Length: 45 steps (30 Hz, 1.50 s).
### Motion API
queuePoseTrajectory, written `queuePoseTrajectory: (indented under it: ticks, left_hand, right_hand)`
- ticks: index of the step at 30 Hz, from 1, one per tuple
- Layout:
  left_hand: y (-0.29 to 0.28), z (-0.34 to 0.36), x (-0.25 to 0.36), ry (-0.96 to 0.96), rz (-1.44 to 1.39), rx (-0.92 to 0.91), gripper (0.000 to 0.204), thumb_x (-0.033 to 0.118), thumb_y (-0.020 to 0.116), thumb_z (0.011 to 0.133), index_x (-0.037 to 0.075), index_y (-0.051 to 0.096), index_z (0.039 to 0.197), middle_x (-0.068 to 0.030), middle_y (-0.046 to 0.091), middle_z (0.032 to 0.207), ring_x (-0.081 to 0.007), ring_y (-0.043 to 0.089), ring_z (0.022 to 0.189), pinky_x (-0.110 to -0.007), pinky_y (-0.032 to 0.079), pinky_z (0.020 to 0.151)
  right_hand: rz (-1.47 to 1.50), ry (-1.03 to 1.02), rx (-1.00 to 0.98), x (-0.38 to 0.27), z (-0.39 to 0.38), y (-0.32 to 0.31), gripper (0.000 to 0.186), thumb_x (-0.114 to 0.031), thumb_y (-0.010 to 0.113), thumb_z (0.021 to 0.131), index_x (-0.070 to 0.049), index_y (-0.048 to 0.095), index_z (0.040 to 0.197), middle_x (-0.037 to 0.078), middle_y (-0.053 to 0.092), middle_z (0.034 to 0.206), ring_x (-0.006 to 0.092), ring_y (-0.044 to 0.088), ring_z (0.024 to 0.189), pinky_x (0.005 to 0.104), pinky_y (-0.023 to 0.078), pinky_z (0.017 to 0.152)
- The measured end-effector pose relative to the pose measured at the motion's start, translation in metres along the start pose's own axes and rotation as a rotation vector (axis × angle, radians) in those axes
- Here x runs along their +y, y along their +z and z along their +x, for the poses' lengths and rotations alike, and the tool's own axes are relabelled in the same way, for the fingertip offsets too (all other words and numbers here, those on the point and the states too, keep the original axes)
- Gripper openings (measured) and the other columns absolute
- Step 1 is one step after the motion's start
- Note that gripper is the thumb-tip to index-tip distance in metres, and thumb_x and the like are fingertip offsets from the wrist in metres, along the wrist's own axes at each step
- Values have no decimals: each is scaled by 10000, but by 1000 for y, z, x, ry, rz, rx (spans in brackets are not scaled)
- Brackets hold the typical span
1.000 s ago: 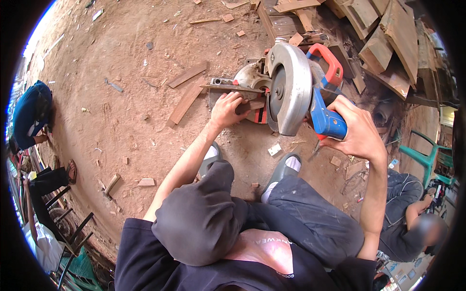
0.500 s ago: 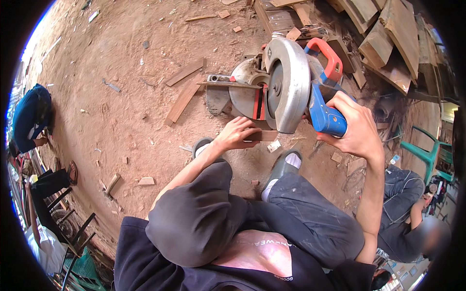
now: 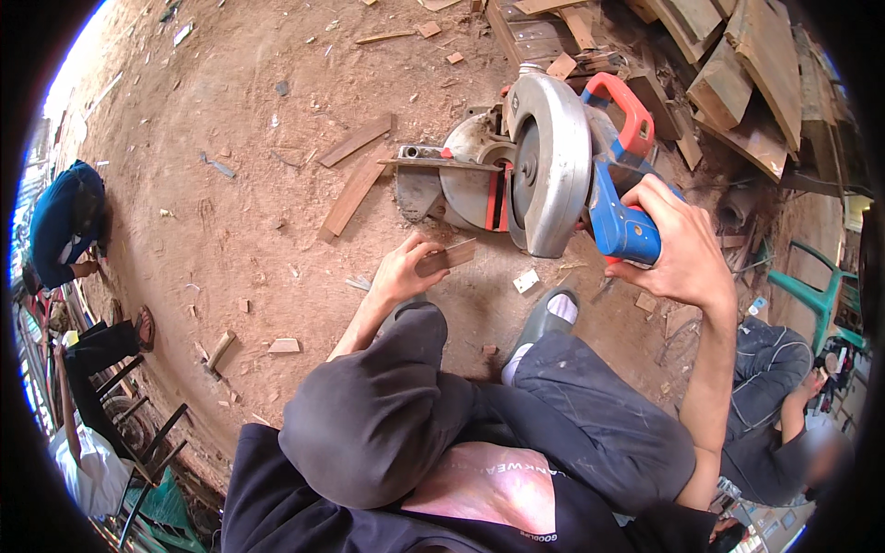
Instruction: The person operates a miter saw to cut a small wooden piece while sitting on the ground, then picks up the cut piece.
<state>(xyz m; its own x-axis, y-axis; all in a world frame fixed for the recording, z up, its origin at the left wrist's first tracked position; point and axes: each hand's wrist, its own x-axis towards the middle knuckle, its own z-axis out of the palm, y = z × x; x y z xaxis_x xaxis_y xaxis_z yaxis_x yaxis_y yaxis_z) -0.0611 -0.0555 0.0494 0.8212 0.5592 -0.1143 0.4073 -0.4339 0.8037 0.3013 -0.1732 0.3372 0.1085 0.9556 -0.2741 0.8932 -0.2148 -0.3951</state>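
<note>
The left hand (image 3: 398, 272) has come away from the circular saw (image 3: 544, 166) and down to pinch a small wood offcut (image 3: 446, 257) near the knee, leaving the right hand (image 3: 678, 249) alone clamped on the saw's blue handle, holding it raised.

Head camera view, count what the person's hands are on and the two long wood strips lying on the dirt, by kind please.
Circular saw, gripped by the right hand: 1
Small wood piece, pinched by the left hand: 1
Long wood strips on the dirt: 2
Total: 4
</note>
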Motion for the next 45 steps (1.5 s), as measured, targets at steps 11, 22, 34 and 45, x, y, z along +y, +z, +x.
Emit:
queuePoseTrajectory:
  ticks: [11, 22, 34, 45]
  left_hand:
    - [-20, -33, -42, -459, -262, 445, 448, 222, 927, 840, 62, 756, 1222, -83, 683, 1132, -162, 700, 866, -303, 593, 694]
    - [-99, 47, -79, -148, 282, 549, 518, 182, 877, 865, 99, 720, 1352, -130, 664, 1264, -290, 658, 1155, -423, 571, 998]
    - [-137, 153, -124, -40, 432, 260, 550, 190, 891, 804, 160, 756, 1336, -78, 690, 1262, -308, 616, 1215, -423, 519, 1067]
    - [-132, 145, -131, -114, 395, 281, 528, 205, 894, 796, 153, 765, 1305, -98, 688, 1260, -325, 615, 1253, -431, 516, 1098]
  right_hand:
    - [60, -150, 332, -1, -4, 15, 679, -321, 1027, 558, -53, 655, 1059, 106, 668, 1063, 353, 743, 864, 441, 591, 698]
    - [-53, -181, 457, 6, -14, 26, 657, -267, 1006, 561, -46, 760, 1129, 114, 680, 1072, 306, 739, 846, 405, 594, 690]
    - [-91, -228, 508, 5, -13, 27, 689, -303, 1021, 567, -51, 770, 1157, 119, 726, 1115, 311, 763, 908, 405, 627, 742]
    - [-80, -241, 505, 5, -12, 27, 672, -259, 1005, 569, -44, 762, 1157, 113, 719, 1099, 307, 759, 907, 403, 621, 732]
